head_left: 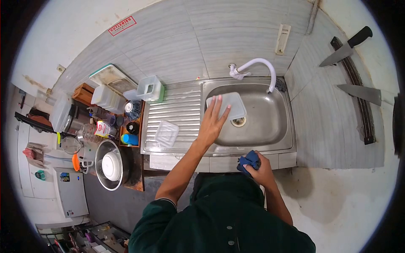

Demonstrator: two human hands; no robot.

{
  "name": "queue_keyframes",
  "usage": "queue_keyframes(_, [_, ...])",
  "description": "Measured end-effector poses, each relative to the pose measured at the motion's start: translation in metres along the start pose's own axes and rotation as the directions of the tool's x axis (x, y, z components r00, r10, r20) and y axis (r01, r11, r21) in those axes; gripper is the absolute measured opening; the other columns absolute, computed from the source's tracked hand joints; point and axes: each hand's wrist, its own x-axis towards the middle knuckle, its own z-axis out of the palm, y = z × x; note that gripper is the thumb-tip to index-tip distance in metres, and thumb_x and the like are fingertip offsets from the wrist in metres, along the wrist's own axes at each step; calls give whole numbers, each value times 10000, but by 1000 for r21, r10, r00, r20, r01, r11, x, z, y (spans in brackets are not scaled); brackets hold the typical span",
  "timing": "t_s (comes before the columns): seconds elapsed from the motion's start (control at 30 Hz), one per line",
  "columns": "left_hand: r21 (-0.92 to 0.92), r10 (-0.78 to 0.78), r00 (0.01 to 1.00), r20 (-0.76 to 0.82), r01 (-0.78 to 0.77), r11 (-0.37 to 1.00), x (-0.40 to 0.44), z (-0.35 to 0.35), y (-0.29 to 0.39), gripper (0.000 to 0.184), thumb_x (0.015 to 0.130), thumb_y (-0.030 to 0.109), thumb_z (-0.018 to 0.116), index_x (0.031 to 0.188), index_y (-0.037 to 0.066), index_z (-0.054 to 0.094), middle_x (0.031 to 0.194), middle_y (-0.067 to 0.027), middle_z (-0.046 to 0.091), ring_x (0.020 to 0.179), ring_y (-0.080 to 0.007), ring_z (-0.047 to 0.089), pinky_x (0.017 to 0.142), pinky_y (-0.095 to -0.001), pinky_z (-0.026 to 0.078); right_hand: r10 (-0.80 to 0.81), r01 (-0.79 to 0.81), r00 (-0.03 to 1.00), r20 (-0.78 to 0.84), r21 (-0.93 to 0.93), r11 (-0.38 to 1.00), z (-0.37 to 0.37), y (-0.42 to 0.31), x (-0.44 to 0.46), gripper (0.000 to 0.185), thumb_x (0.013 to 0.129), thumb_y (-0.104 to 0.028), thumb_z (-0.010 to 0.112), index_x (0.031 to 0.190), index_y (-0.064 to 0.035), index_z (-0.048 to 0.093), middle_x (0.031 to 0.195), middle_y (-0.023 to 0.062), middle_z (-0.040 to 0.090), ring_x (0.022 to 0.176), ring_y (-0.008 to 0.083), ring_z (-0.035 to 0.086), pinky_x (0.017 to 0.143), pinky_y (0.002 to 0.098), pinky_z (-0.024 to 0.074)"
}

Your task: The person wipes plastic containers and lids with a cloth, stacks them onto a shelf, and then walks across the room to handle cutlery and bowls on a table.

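The lid (237, 108) is a flat, translucent, whitish rectangle with rounded corners and a paler rim, set at a slant over the left part of the sink (270, 126), partly covering the drain (238, 122). The left hand (212, 125) lies across its left side, fingers spread; whether they grip it, I cannot tell. The right hand (262, 170) is closed around a dark blue cloth (249, 160), crumpled into soft folds, at the sink's front edge.
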Motion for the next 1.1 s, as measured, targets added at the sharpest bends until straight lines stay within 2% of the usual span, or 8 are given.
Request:
queue_keyframes(0.13, [-125, -73, 990, -123, 57, 991, -12, 5, 6, 686, 885, -63, 582, 1545, 118, 539, 1684, -224, 339, 1498, -455, 421, 1196, -518, 425, -43, 42, 999, -26, -22, 999, 8, 15, 4, 680, 813, -210, 844, 1338, 128, 577, 1185, 239, 708, 1085, 282, 695, 1012, 387, 522])
queue_keyframes(0.23, [-86, -23, 969, 247, 46, 995, -43, 34, -3, 641, 874, -64, 607, 1479, 147, 614, 1579, -215, 499, 1412, -442, 523, 1132, -497, 488, -55, 55, 998, 3, 11, 998, 11, 14, 6, 647, 835, -195, 832, 1337, 122, 575, 1168, 219, 714, 1059, 257, 696, 990, 378, 532])
queue_keyframes(0.33, [-426, -277, 857, 434, 467, 775, -58, 35, -7, 586, 893, -42, 606, 1462, 94, 602, 1430, -196, 645, 1281, -421, 633, 1077, -469, 534, -101, 101, 995, -15, 26, 995, 12, 23, 10, 609, 850, -186, 824, 1336, 94, 588, 1097, 185, 717, 1034, 240, 697, 985, 368, 535])
queue_keyframes(0.43, [-477, -490, 619, 613, 785, 395, -68, 23, -4, 531, 935, -60, 548, 1452, 53, 579, 1300, -178, 708, 1218, -380, 680, 1035, -451, 563, -42, 37, 993, 113, 46, 998, 10, 5, 9, 629, 893, -192, 781, 1416, 56, 534, 1162, 159, 685, 1072, 221, 683, 990, 356, 535])
queue_keyframes(0.5, [-668, -476, 482, 735, 631, -394, -72, 9, 6, 587, 924, -124, 485, 1494, 17, 506, 1315, -175, 682, 1235, -341, 672, 1032, -454, 572, -56, 45, 998, 18, 393, 918, 20, 2, 8, 590, 943, -245, 712, 1412, 50, 507, 1151, 147, 678, 1025, 223, 663, 935, 361, 533])
queue_keyframes(0.6, [-631, -453, 441, 775, 495, -597, -72, -26, 20, 683, 847, -127, 517, 1515, 0, 460, 1367, -196, 640, 1236, -360, 664, 1038, -462, 574, -65, -13, 994, 88, 681, 732, 18, -16, 10, 513, 992, -218, 592, 1428, 23, 472, 1226, 112, 618, 1059, 195, 613, 953, 326, 503])
queue_keyframes(0.8, [-542, -327, 610, 722, 204, -815, -119, -37, 21, 898, 706, 143, 685, 1555, 36, 411, 1457, -202, 560, 1351, -378, 574, 1158, -536, 464, -293, 214, 947, 129, 424, 880, 19, -69, 27, 416, 989, -195, 568, 1352, -2, 504, 1263, 136, 570, 1123, 224, 583, 1038, 337, 440])
queue_keyframes(1.1, [-737, -266, 846, 461, 198, -647, -75, -95, 57, 1259, 724, 449, 798, 1711, 98, 99, 1532, -172, 515, 1393, -328, 545, 1196, -465, 423, -649, 673, 726, 227, -39, 739, 61, -103, 48, 352, 935, -106, 730, 1269, -38, 641, 1387, 190, 439, 1252, 351, 537, 1070, 452, 448])
